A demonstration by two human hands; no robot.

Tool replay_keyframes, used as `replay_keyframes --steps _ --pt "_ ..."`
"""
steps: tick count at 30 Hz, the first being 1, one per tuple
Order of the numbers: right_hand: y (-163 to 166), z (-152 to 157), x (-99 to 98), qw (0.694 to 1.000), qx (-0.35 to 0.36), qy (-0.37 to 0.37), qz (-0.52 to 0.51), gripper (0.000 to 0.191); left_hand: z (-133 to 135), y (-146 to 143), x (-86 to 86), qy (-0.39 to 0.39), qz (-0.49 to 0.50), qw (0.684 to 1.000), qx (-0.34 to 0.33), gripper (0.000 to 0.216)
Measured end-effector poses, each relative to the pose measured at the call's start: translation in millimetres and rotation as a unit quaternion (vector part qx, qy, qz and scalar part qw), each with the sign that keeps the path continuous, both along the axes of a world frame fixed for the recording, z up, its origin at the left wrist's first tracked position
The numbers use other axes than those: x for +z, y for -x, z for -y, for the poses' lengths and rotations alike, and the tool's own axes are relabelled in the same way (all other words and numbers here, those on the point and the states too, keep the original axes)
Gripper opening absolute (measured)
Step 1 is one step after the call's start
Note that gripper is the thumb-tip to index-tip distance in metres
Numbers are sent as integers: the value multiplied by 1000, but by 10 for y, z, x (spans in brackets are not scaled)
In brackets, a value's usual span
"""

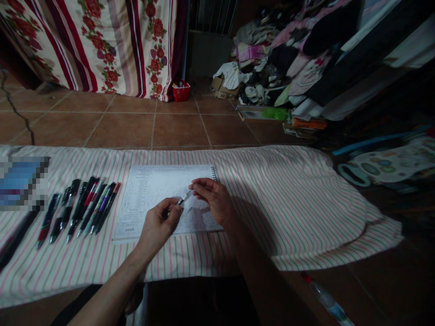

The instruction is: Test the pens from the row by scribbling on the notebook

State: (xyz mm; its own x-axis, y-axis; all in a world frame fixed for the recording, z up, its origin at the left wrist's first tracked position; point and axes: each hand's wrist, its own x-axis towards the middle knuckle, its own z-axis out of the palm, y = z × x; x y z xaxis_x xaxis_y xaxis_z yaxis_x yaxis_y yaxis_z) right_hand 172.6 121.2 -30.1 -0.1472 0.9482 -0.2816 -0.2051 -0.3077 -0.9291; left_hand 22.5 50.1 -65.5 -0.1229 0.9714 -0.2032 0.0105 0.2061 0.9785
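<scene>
My left hand [159, 224] is closed round the barrel of a pen [180, 200], over the lower middle of a spiral notepad [149, 190]. My right hand [214, 199] pinches the pen's upper end with thumb and fingertips. Both hands hover just above the paper. The notepad lies flat on a pink-and-green striped cloth [278, 203] spread on the tiled floor. To the left of the pad, a row of several pens [81, 208] lies side by side on the cloth.
A blurred blue patch [20, 181] sits at the cloth's left edge. A red basket [181, 92] stands by a floral curtain [102, 45]. A heap of clothes [278, 54] fills the back right. A plastic bottle [326, 301] lies on the floor at lower right.
</scene>
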Motion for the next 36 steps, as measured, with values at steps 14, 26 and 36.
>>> replay_keyframes --steps 14,26,36 --pt "11 13 48 999 13 -29 32 26 -10 7 -15 -5 -4 1000 -3 34" --pt "29 -2 12 997 11 -67 44 25 -17 -2 -52 17 42 999 9 37" --pt "44 15 -8 994 33 -89 55 25 -24 -12 11 22 75 997 -2 38"
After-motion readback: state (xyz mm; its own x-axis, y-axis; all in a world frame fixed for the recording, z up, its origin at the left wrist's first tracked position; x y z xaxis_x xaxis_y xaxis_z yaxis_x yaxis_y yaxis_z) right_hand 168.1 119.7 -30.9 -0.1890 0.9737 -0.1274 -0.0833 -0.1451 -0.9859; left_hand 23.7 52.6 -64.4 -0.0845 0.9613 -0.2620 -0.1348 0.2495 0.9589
